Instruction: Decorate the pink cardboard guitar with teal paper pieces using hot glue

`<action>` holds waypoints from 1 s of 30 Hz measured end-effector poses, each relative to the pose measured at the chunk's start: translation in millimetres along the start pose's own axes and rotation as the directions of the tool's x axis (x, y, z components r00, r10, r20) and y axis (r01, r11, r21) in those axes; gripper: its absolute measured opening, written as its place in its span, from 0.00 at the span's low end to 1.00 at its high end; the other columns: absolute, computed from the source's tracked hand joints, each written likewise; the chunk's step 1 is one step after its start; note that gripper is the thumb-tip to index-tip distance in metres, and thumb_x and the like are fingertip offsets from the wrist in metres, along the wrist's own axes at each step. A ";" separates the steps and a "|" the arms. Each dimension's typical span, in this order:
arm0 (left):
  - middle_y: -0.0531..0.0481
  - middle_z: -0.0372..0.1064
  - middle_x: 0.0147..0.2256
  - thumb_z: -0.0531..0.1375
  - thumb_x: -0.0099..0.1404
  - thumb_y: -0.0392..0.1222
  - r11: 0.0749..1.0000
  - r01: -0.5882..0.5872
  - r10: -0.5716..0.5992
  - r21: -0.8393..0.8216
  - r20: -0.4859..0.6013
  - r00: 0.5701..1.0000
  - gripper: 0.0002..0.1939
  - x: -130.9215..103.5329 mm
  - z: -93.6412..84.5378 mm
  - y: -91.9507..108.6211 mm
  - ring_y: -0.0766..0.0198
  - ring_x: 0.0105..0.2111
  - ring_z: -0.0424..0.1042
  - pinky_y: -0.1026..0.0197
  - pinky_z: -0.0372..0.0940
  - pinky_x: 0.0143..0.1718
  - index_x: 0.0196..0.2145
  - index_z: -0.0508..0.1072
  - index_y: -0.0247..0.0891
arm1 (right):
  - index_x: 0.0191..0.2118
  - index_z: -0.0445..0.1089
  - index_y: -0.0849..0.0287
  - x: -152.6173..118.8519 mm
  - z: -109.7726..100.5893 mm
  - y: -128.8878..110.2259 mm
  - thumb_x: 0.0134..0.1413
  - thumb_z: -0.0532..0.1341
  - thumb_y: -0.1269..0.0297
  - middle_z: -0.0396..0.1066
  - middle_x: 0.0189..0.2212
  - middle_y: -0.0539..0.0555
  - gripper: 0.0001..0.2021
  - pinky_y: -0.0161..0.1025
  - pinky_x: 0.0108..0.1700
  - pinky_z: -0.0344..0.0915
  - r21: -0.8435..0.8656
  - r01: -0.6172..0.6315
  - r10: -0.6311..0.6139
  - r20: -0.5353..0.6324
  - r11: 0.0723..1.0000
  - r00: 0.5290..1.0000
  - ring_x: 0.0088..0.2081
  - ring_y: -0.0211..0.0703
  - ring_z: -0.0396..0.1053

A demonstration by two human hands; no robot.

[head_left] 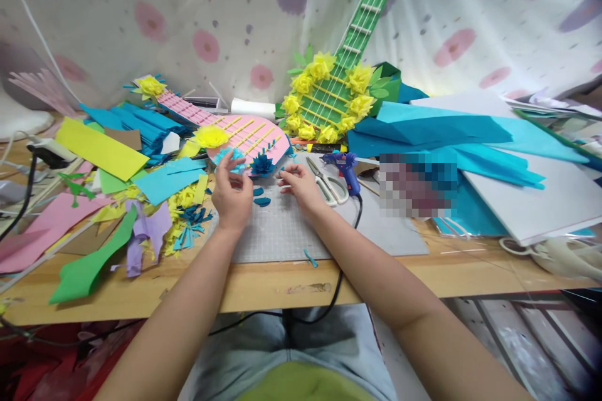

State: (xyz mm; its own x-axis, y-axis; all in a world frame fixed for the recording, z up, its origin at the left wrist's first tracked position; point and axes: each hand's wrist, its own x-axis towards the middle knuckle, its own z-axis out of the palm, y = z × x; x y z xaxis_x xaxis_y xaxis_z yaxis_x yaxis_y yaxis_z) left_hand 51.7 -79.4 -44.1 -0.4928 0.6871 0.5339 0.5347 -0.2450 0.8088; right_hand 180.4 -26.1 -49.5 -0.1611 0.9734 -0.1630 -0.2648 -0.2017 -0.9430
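Observation:
My left hand (pixel 232 197) is at the near edge of a pink paper guitar (pixel 247 127), its fingers loosely bent and apart, right beside a light blue paper flower (pixel 229 158). A dark blue paper flower (pixel 262 165) lies on the guitar's body between my two hands. My right hand (pixel 301 187) has its thumb and fingers brought together just right of that flower; what they pinch is too small to name. Dark blue paper petals (pixel 262 202) lie on the grey cutting mat (pixel 268 238) between the hands. A yellow flower (pixel 211 136) sits on the guitar too.
Scissors (pixel 328 183) and a blue glue gun (pixel 347 170) lie right of my right hand, the gun's black cord (pixel 339 282) running over the table edge. Paper scraps (pixel 188 195) crowd the left; blue sheets (pixel 433 122) the right. A green paper guitar (pixel 362 28) stands behind.

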 end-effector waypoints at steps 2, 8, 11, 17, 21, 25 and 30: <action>0.43 0.66 0.51 0.59 0.55 0.36 0.959 -0.158 0.135 0.235 0.112 0.985 0.29 15.9 -7.4 -6.1 0.58 0.43 0.69 0.55 0.62 0.48 0.56 0.62 0.40 | 0.30 0.58 0.57 3.6 -4.7 1.9 0.43 0.63 0.70 0.70 0.24 0.46 0.11 0.28 0.21 0.62 -0.035 -0.038 0.036 -0.037 0.999 0.999 0.23 0.31 0.67; 0.39 0.54 0.59 0.63 0.50 0.38 0.710 -0.531 0.231 0.463 0.559 0.796 0.40 49.2 -7.0 -19.7 0.44 0.59 0.52 0.44 0.45 0.59 0.61 0.56 0.40 | 0.34 0.55 0.56 7.8 -5.1 11.0 0.47 0.57 0.77 0.67 0.20 0.43 0.12 0.26 0.15 0.54 -0.221 -0.088 0.086 -0.018 0.971 0.996 0.18 0.31 0.63; 0.39 0.55 0.58 0.62 0.52 0.39 0.678 -0.555 0.234 0.482 0.574 0.785 0.40 52.4 -2.7 -24.1 0.45 0.59 0.52 0.44 0.44 0.59 0.62 0.54 0.41 | 0.35 0.54 0.56 9.0 -3.8 12.5 0.48 0.54 0.79 0.64 0.19 0.41 0.11 0.25 0.15 0.50 -0.286 -0.038 0.048 0.027 0.957 0.998 0.16 0.28 0.61; 0.40 0.58 0.57 0.60 0.55 0.40 0.691 -0.560 0.293 0.457 0.531 0.795 0.34 54.2 -2.6 -32.4 0.46 0.57 0.54 0.44 0.45 0.59 0.60 0.58 0.41 | 0.35 0.54 0.57 8.9 -0.7 10.5 0.50 0.53 0.78 0.65 0.20 0.41 0.10 0.25 0.16 0.50 -0.351 -0.025 0.042 0.040 0.936 0.998 0.15 0.27 0.59; 0.40 0.60 0.56 0.60 0.56 0.40 0.706 -0.560 0.315 0.434 0.516 0.797 0.33 55.4 -2.1 -34.3 0.47 0.56 0.56 0.44 0.45 0.58 0.59 0.58 0.41 | 0.35 0.54 0.57 7.9 2.7 10.8 0.50 0.55 0.78 0.67 0.21 0.42 0.10 0.25 0.15 0.49 -0.324 -0.058 0.081 0.058 0.944 0.995 0.15 0.27 0.59; 0.40 0.61 0.54 0.59 0.58 0.41 0.702 -0.568 0.338 0.430 0.501 0.797 0.29 55.1 -0.3 -34.0 0.48 0.55 0.58 0.45 0.46 0.58 0.58 0.61 0.40 | 0.34 0.53 0.56 8.1 4.6 12.6 0.48 0.55 0.78 0.67 0.19 0.41 0.11 0.25 0.13 0.48 -0.303 -0.075 0.098 0.064 0.950 0.993 0.15 0.28 0.59; 0.41 0.61 0.55 0.62 0.54 0.45 0.703 -0.596 0.348 0.387 0.544 0.763 0.32 54.0 -2.2 -33.2 0.48 0.56 0.56 0.45 0.44 0.59 0.57 0.61 0.41 | 0.33 0.52 0.56 7.7 4.3 12.8 0.49 0.55 0.78 0.67 0.19 0.41 0.11 0.24 0.13 0.50 -0.305 -0.065 0.085 0.052 0.950 0.995 0.15 0.28 0.59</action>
State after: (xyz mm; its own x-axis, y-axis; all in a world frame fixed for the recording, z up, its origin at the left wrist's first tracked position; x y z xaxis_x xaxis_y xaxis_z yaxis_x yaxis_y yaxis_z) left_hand 5.8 -35.6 -41.6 0.1833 0.8114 0.5549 0.9358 -0.3170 0.1544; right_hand 171.7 -21.7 -61.6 -0.2326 0.9458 -0.2267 0.0486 -0.2215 -0.9739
